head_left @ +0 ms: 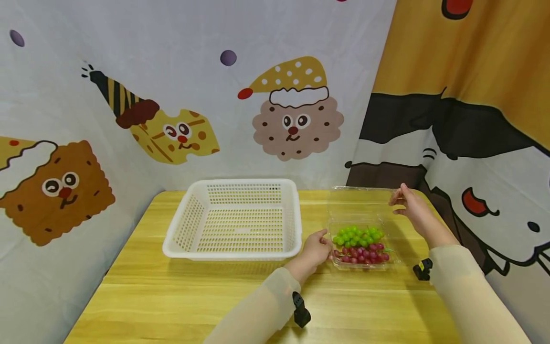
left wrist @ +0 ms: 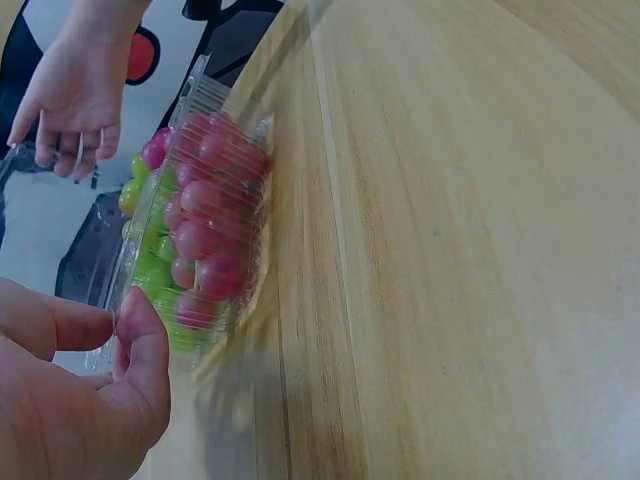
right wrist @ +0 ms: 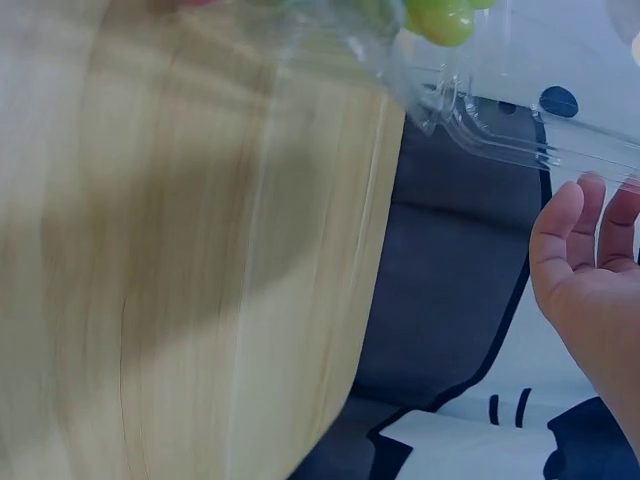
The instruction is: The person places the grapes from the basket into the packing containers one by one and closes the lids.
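Note:
A clear plastic clamshell box (head_left: 363, 265) stands on the table with its lid (head_left: 358, 203) raised at the back. Inside lie green grapes (head_left: 354, 236) and, nearer the front, red grapes (head_left: 364, 254). My left hand (head_left: 315, 249) is at the box's left side; in the left wrist view its thumb and forefinger (left wrist: 145, 335) pinch the rim. At the lid's right edge is my right hand (head_left: 411, 209), its fingers loosely bent and apart. The right wrist view has these fingertips (right wrist: 592, 185) against the lid's edge, partly cut off by the frame.
Left of the box, a white plastic basket (head_left: 297, 217) with slotted walls stands on the wooden table (head_left: 206, 296). A cartoon-printed cloth (head_left: 180, 28) hangs behind the table and along its sides. Each wrist wears a small black camera (head_left: 301, 310).

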A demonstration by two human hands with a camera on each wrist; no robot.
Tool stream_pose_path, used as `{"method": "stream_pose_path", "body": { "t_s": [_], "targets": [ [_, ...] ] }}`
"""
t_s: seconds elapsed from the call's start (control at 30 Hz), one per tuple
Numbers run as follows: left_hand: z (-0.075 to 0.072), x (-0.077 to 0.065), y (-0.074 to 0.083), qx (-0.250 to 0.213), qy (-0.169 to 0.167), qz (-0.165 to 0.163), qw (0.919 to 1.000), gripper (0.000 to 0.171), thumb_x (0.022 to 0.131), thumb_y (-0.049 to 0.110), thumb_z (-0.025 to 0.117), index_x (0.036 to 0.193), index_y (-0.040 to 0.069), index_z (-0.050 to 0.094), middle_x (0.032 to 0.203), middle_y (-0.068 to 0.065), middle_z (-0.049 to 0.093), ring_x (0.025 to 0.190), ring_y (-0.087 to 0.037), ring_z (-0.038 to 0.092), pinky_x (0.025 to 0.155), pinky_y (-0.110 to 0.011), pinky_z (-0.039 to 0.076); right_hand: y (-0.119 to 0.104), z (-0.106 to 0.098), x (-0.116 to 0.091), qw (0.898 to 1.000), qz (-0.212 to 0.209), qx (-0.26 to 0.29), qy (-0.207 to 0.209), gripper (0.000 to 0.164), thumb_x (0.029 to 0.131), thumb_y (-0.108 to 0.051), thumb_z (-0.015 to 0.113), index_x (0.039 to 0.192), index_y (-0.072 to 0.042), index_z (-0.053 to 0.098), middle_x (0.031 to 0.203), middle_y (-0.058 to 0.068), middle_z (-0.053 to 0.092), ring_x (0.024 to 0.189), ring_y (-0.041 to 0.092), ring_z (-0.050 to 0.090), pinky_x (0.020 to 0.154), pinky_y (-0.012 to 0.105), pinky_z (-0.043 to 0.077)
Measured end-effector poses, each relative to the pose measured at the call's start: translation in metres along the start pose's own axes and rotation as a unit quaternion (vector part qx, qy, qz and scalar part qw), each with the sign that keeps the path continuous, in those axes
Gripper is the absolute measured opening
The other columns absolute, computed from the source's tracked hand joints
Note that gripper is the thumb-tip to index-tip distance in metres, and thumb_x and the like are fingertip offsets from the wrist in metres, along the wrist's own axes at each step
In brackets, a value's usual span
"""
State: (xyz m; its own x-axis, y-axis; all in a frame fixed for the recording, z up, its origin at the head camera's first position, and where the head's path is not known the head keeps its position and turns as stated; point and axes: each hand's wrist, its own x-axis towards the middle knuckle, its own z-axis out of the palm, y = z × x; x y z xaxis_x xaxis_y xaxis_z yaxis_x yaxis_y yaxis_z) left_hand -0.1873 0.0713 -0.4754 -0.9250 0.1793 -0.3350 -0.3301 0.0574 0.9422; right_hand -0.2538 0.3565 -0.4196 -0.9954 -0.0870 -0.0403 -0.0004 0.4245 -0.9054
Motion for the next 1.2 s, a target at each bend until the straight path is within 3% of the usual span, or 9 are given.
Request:
{"method": "stream_pose_path", "body": {
  "t_s": [0.27, 0.47, 0.6, 0.8, 1.1, 1.2],
  "targets": [
    [0.0, 0.003, -0.003, -0.028, -0.008, -0.011, 0.9995, 0.053, 0.092, -0.006, 0.05, 0.143, 0.004, 0.039, 0.077, 0.003, 0.044, 0.053, -0.008, 0.046, 0.056, -0.024, 0.05, 0.001, -0.003, -0.013, 0.999, 0.013, -0.033, -0.032, 0.056, 0.101, -0.052, 0.022, 0.101, -0.001, 0.044, 0.102, 0.005, 0.048, 0.091, 0.009, 0.051, 0.072, 0.031, 0.047],
    [0.001, 0.003, -0.002, -0.025, -0.018, -0.019, 0.9993, 0.054, 0.093, -0.005, 0.05, 0.145, 0.007, 0.038, 0.071, 0.003, 0.044, 0.052, -0.009, 0.046, 0.057, -0.026, 0.049, 0.005, -0.008, -0.032, 0.992, 0.063, -0.063, -0.088, 0.073, 0.099, -0.057, 0.018, 0.13, 0.007, 0.037, 0.129, 0.026, 0.04, 0.108, 0.027, 0.05, 0.079, 0.036, 0.049],
    [0.001, 0.002, 0.0, -0.023, -0.015, -0.019, 0.9994, 0.055, 0.093, -0.005, 0.05, 0.145, 0.008, 0.038, 0.071, 0.002, 0.045, 0.052, -0.009, 0.047, 0.058, -0.028, 0.049, 0.008, -0.011, -0.043, 0.986, 0.072, -0.064, -0.134, 0.075, 0.1, -0.054, 0.016, 0.139, 0.009, 0.026, 0.139, 0.031, 0.031, 0.118, 0.04, 0.046, 0.084, 0.04, 0.05],
    [-0.001, 0.001, 0.001, -0.019, -0.015, -0.015, 0.9996, 0.056, 0.092, -0.006, 0.05, 0.145, 0.008, 0.038, 0.072, 0.002, 0.046, 0.052, -0.009, 0.047, 0.057, -0.027, 0.049, 0.013, -0.015, -0.054, 0.979, 0.074, -0.082, -0.174, 0.064, 0.103, -0.046, 0.019, 0.141, 0.005, 0.017, 0.138, 0.03, 0.031, 0.119, 0.043, 0.045, 0.086, 0.044, 0.05],
    [-0.002, 0.001, 0.001, -0.026, -0.022, -0.009, 0.9994, 0.055, 0.092, -0.007, 0.051, 0.144, 0.006, 0.039, 0.073, 0.002, 0.045, 0.053, -0.009, 0.047, 0.056, -0.026, 0.05, 0.024, -0.022, -0.064, 0.967, 0.098, -0.076, -0.223, 0.055, 0.104, -0.035, 0.033, 0.14, 0.003, 0.016, 0.139, 0.031, 0.025, 0.119, 0.042, 0.044, 0.087, 0.049, 0.048],
    [-0.002, 0.002, 0.001, -0.03, -0.025, -0.006, 0.9992, 0.056, 0.091, -0.007, 0.051, 0.144, 0.005, 0.038, 0.073, 0.001, 0.047, 0.053, -0.009, 0.048, 0.057, -0.027, 0.05, 0.028, -0.022, -0.065, 0.96, 0.11, -0.081, -0.245, 0.055, 0.103, -0.033, 0.036, 0.14, 0.002, 0.015, 0.136, 0.03, 0.03, 0.117, 0.039, 0.047, 0.087, 0.053, 0.047]
  ]
}}
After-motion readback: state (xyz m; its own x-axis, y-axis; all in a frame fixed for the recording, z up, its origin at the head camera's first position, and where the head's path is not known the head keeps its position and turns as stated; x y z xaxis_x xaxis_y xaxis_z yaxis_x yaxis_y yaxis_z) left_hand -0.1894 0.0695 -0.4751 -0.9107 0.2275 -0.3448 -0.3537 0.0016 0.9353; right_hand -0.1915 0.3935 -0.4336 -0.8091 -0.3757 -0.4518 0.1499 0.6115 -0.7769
